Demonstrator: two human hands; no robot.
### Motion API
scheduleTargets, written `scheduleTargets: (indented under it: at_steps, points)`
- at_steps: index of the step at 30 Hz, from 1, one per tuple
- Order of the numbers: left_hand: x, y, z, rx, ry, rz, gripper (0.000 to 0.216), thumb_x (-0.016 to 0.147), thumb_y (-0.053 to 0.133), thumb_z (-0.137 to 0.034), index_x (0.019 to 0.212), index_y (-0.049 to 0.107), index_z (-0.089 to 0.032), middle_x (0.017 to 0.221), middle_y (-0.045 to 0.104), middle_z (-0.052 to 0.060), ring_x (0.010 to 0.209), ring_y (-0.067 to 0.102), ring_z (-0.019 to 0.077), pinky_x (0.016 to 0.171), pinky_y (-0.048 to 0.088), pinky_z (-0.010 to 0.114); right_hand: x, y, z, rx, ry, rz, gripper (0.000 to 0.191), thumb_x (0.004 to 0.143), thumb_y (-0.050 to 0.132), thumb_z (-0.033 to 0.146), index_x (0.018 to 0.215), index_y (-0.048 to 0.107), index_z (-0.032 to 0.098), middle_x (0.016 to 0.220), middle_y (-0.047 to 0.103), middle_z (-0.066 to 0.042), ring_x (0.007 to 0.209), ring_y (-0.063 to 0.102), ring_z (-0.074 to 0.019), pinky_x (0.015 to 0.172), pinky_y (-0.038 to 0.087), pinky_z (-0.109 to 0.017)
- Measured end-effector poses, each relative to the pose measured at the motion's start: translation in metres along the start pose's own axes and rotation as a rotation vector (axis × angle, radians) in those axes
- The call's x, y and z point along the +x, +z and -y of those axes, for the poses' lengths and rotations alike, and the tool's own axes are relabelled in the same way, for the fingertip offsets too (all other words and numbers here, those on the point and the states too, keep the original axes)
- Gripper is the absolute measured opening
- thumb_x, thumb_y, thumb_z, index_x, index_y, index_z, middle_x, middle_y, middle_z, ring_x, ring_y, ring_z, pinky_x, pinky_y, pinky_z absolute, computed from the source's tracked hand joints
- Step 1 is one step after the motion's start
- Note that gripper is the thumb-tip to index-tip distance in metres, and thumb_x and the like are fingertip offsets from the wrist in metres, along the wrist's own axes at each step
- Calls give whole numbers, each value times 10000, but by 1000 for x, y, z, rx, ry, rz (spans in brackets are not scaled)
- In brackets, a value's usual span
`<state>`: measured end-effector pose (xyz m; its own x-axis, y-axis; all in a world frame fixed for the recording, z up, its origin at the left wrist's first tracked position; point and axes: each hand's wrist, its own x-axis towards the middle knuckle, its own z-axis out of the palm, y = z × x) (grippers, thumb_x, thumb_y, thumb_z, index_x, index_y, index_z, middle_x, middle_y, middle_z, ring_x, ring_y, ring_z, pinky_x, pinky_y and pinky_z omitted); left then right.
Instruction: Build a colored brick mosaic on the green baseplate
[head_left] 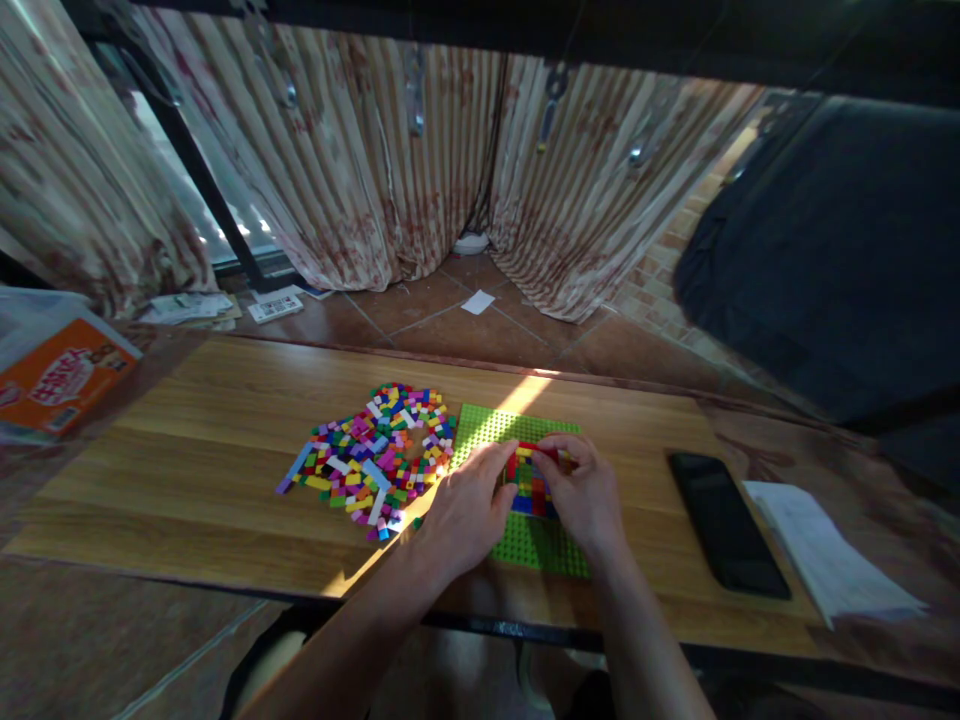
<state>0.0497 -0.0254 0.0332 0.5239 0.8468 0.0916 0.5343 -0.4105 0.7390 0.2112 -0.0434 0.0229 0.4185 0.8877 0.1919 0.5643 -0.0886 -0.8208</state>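
Note:
A green studded baseplate lies on the wooden table, and a small toy-brick structure in red, blue and yellow stands on it. My left hand steadies the structure's left side, with index finger and thumb against it. From the right, my right hand pinches at a red brick along the structure's far edge. My fingers partly cover both the brick and the structure. Left of the plate spreads a loose pile of small coloured toy bricks.
A black phone and white papers lie at the table's right end. Beyond its left end stands a clear box with an orange label. Striped curtains hang behind, and a dark covered object is at the far right.

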Motion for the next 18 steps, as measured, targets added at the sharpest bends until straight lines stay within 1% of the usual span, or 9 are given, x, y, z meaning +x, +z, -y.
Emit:
scheduleTargets:
  at_steps: [4, 6, 8, 11, 14, 16, 18]
  points:
    - [-1, 5, 0, 85, 51, 12, 461, 917, 473, -220, 1378, 461, -210, 1355, 544, 100, 1228, 535, 243, 1044, 466, 426, 1, 3, -2, 100, 134, -2, 282, 729, 674, 430, 852, 690, 177, 742, 680, -40, 619, 590, -176, 595, 471, -312]
    - [-1, 8, 0, 117, 58, 16, 456, 930, 468, -247, 1384, 455, -215, 1344, 545, 105, 1214, 544, 252, 1028, 480, 434, 2, 4, -2, 171, 172, 5, 321, 702, 700, 451, 854, 686, 169, 683, 665, -26, 589, 579, -169, 557, 464, -297]
    - [0, 10, 0, 138, 67, 14, 457, 936, 464, -259, 1391, 446, -217, 1339, 545, 105, 1209, 547, 252, 1025, 484, 429, 3, 5, -3, 226, 180, 5, 342, 683, 718, 457, 857, 681, 165, 693, 668, -29, 598, 584, -168, 556, 476, -296]
    - [0, 11, -1, 169, 55, 16, 458, 939, 463, -270, 1393, 446, -213, 1349, 538, 110, 1211, 546, 262, 1022, 486, 431, 4, 6, -4, 237, 173, 5, 349, 671, 730, 452, 860, 684, 163, 726, 679, -40, 613, 587, -167, 574, 490, -305]
    - [2, 11, -4, 191, 32, 28, 445, 940, 456, -263, 1376, 470, -172, 1329, 552, 138, 1207, 548, 280, 1017, 483, 449, 4, 6, -4, 247, 176, 3, 332, 668, 733, 423, 866, 685, 160, 756, 691, -49, 637, 600, -172, 598, 500, -312]
    - [3, 10, -4, 181, 34, 30, 429, 942, 446, -249, 1358, 487, -158, 1297, 574, 138, 1190, 559, 274, 1010, 487, 441, 4, 7, -4, 263, 189, 13, 328, 673, 727, 407, 880, 683, 157, 779, 699, -56, 659, 614, -179, 623, 510, -325]
    - [2, 10, -2, 155, 52, 18, 421, 941, 447, -241, 1355, 490, -176, 1292, 581, 122, 1186, 562, 255, 1011, 487, 426, 4, 6, -5, 269, 198, 30, 338, 680, 723, 404, 909, 682, 159, 808, 705, -61, 688, 625, -186, 657, 519, -341]
